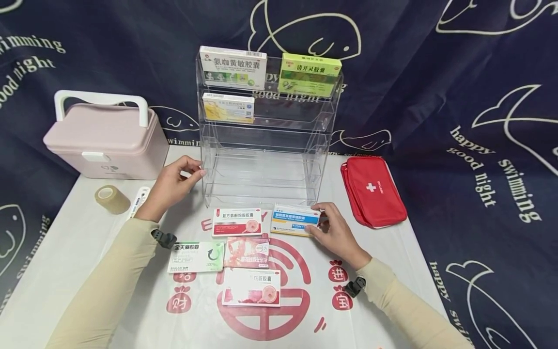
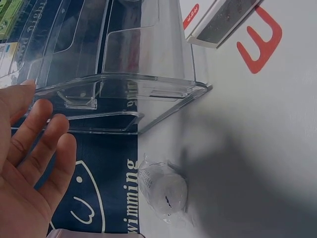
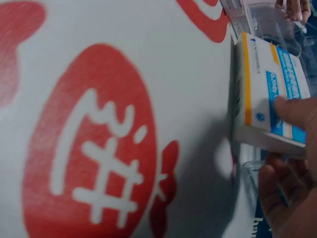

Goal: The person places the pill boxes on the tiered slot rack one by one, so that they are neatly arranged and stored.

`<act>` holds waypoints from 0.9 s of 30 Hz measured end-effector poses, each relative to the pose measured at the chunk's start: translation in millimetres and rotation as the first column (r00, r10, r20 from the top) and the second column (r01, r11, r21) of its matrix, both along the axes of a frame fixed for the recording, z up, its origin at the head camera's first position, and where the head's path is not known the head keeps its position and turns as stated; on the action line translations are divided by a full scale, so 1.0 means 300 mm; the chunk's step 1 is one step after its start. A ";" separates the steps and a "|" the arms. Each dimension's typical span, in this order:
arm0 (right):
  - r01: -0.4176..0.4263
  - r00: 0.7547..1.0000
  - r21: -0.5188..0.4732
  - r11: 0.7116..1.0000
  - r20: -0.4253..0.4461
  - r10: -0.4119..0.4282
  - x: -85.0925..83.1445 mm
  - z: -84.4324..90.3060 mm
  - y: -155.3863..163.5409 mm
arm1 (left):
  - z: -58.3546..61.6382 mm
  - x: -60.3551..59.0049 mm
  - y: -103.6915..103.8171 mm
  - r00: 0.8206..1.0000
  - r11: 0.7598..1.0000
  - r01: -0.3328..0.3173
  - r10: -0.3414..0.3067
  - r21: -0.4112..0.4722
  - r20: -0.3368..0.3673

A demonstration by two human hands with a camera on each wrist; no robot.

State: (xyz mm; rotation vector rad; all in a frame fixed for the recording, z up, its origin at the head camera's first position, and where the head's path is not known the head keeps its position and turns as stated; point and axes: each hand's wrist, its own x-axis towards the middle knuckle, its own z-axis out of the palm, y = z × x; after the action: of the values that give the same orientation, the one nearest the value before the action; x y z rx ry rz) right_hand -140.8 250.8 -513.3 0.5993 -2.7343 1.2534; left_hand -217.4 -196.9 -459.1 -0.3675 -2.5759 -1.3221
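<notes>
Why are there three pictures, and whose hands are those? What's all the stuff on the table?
A person wears three cameras: one on the head and one on each wrist. The big picture is the head view. The left hand, fingers relaxed, is beside a clear plastic rack that holds three medicine boxes. The right hand holds a blue and white box lying on the white table cover. Four more boxes lie in front. There is also a pink case, a tape roll and a red first-aid pouch. The wrist pictures show the same rack and box up close.
</notes>
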 end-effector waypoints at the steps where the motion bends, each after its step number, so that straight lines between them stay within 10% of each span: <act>1: -0.012 1.000 -0.018 1.000 -0.001 0.012 -0.001 -0.005 0.004 | -0.001 0.000 0.000 1.000 1.000 0.000 0.000 -0.002 0.002; 18: -0.078 0.992 -0.144 0.987 -0.107 0.063 -0.022 -0.031 0.019 | 0.000 0.001 -0.001 1.000 1.000 0.003 -0.003 0.001 0.013; 27: -0.143 0.983 -0.182 0.973 -0.137 0.119 0.006 0.067 -0.014 | -0.004 -0.005 -0.003 1.000 1.000 0.003 -0.003 0.006 0.008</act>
State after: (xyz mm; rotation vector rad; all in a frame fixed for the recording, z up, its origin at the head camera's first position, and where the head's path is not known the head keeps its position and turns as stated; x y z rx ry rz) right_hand -138.8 246.7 -493.1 0.8193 -2.4717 1.4335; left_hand -218.9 -197.8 -460.3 -0.3663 -2.5787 -1.3348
